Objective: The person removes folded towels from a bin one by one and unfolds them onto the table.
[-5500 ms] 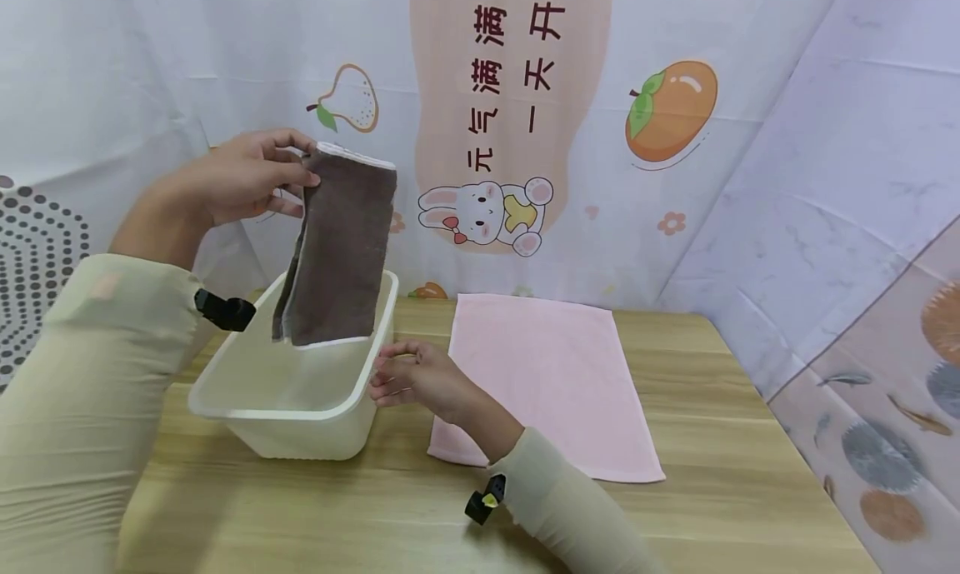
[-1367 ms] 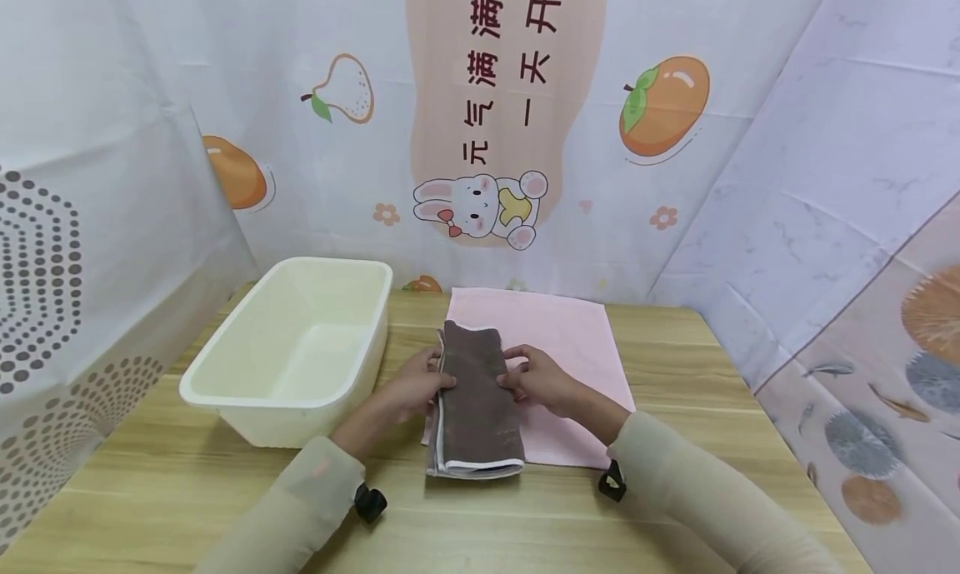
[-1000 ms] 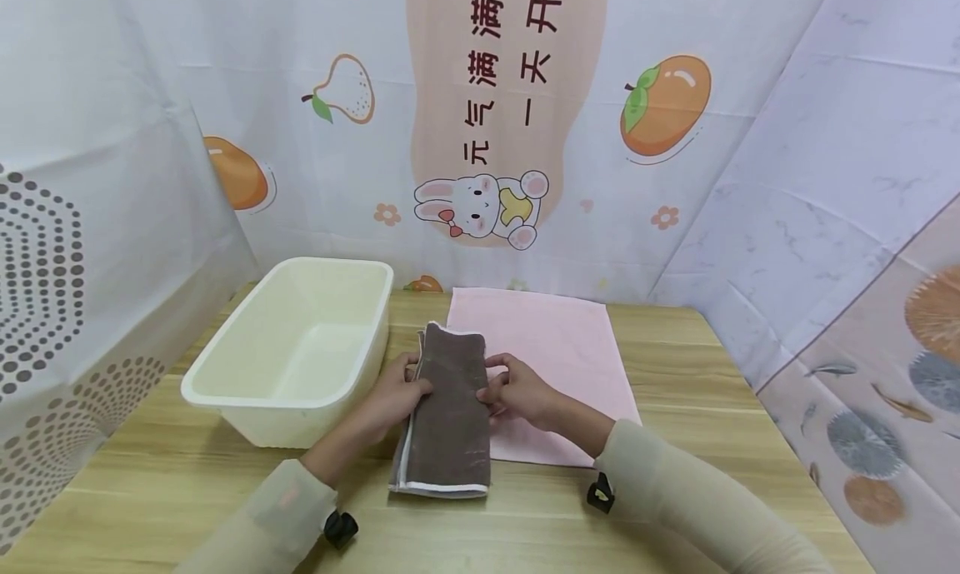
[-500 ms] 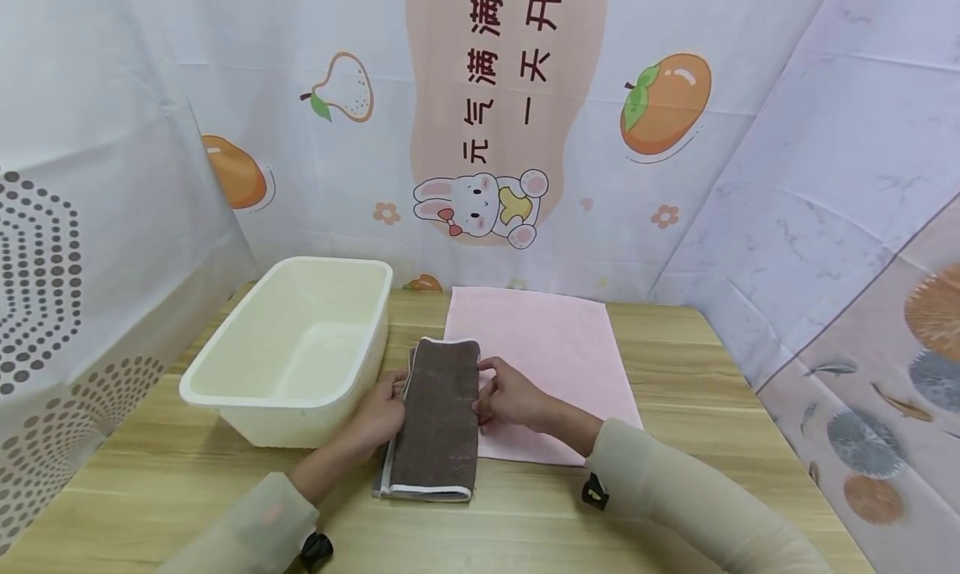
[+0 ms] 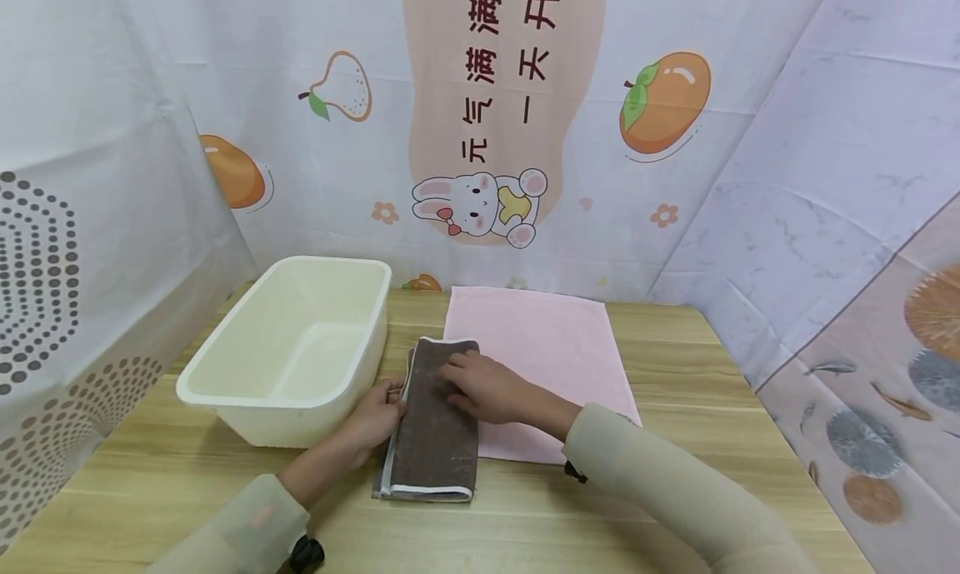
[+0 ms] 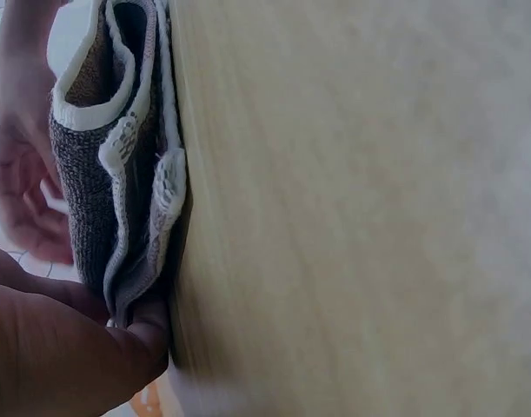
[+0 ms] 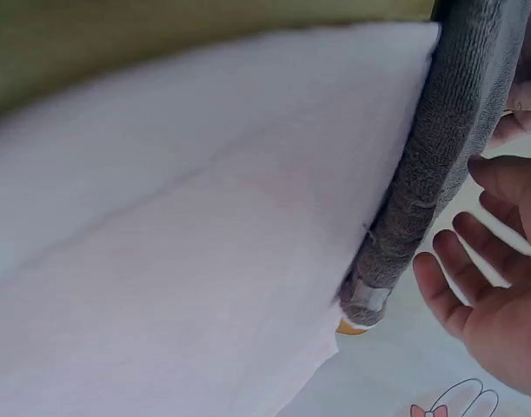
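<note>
A wooden worktop [image 5: 675, 507] carries a cream plastic basin [image 5: 225, 391] at your left and a flat pink towel [image 5: 555, 349] at centre. A folded brown towel [image 5: 438, 441] lies between them, overlapping the pink towel's left edge. Your right hand [image 5: 480, 386] rests flat on it, fingers straight; your left hand [image 5: 375, 416] pinches its left edge. You seem to be squaring and flattening the fold; the next move likely needs a steady, even press
</note>
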`<state>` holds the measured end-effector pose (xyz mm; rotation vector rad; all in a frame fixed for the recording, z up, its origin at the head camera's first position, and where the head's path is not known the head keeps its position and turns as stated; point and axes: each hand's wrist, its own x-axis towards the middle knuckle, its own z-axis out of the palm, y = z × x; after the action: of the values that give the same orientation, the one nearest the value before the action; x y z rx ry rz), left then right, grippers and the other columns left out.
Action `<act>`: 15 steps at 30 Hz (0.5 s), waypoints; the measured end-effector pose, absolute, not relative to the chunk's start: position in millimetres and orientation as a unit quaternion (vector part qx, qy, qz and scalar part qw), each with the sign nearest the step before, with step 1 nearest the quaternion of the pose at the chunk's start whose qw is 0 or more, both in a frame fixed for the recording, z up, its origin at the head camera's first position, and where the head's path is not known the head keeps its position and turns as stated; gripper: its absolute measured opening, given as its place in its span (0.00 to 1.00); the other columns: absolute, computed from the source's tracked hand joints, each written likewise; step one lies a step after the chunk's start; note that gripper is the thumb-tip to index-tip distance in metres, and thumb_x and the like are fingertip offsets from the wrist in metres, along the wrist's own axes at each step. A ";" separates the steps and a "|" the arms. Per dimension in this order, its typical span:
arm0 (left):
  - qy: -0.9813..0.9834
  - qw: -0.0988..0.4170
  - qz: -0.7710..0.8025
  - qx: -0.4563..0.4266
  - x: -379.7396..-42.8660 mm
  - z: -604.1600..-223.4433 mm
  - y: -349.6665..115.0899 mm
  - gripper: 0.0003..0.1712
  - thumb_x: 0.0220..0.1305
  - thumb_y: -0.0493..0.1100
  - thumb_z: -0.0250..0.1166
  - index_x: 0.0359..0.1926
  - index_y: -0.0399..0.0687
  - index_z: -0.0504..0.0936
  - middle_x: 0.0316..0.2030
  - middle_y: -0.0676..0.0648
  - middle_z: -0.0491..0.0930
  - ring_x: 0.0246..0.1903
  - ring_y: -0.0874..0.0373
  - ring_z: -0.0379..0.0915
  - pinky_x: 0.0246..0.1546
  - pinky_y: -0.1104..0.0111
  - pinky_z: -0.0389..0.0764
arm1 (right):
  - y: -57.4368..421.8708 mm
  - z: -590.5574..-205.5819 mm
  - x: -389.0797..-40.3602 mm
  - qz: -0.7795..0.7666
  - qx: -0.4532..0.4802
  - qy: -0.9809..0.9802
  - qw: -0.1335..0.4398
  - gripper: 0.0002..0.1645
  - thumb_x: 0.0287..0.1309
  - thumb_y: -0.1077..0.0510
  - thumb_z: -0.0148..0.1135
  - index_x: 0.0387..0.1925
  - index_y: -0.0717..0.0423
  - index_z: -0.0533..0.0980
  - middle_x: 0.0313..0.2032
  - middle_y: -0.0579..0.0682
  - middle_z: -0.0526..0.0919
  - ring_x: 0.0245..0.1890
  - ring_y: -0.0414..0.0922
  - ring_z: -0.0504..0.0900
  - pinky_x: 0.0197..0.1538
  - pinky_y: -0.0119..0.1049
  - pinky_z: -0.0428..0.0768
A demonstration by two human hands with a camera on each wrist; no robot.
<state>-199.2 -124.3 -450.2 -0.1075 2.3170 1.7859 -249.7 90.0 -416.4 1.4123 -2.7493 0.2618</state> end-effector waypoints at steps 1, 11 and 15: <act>0.786 0.109 0.607 -0.036 -199.2 -450.4 -124.8 0.28 0.73 0.30 0.48 0.72 0.27 0.61 0.51 0.33 0.75 0.49 0.46 0.76 0.47 0.59 0.79 | 86.4 -416.6 -251.5 0.066 0.470 -0.880 0.026 0.23 0.68 0.56 0.67 0.63 0.52 0.77 0.53 0.48 0.81 0.50 0.44 0.78 0.53 0.39 0.79; 0.777 0.115 0.618 -0.042 -195.5 -453.8 -126.9 0.25 0.72 0.31 0.50 0.68 0.30 0.66 0.50 0.37 0.75 0.47 0.49 0.74 0.44 0.64 0.76 | 62.3 -418.3 -262.2 0.025 0.527 -0.850 -0.003 0.30 0.70 0.57 0.64 0.71 0.42 0.71 0.65 0.43 0.76 0.53 0.44 0.75 0.52 0.38 0.78; 0.772 0.129 0.621 -0.046 -187.6 -450.5 -126.4 0.26 0.72 0.31 0.51 0.69 0.27 0.64 0.54 0.34 0.75 0.50 0.47 0.75 0.47 0.61 0.79 | 57.5 -420.3 -264.2 0.001 0.540 -0.841 0.010 0.25 0.70 0.57 0.64 0.66 0.42 0.76 0.64 0.43 0.76 0.53 0.44 0.76 0.51 0.38 0.78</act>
<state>-187.6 -126.4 -450.5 -0.1344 2.2446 1.8055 -264.2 57.5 -420.3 1.6869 -2.6265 0.0016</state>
